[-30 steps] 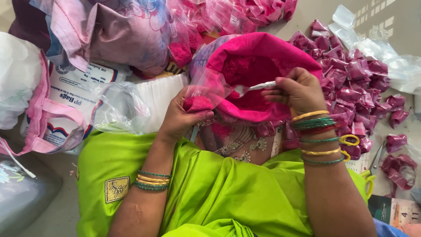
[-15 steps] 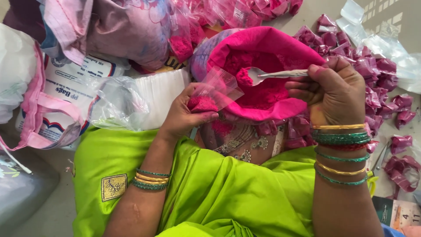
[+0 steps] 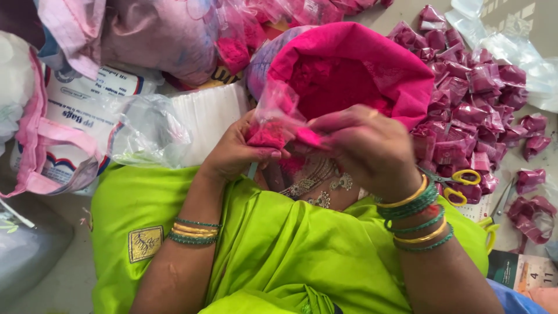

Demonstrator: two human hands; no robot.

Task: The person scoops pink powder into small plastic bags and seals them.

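Pouch (image 3: 273,119), limp, light plastic holding pink powder, pinched at its base by left hand (image 3: 238,154); right hand (image 3: 363,148) grips its neck.

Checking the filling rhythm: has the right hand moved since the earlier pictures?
Yes. The right hand has come down from over the big bag of pink powder to the small clear plastic pouch that the left hand holds.
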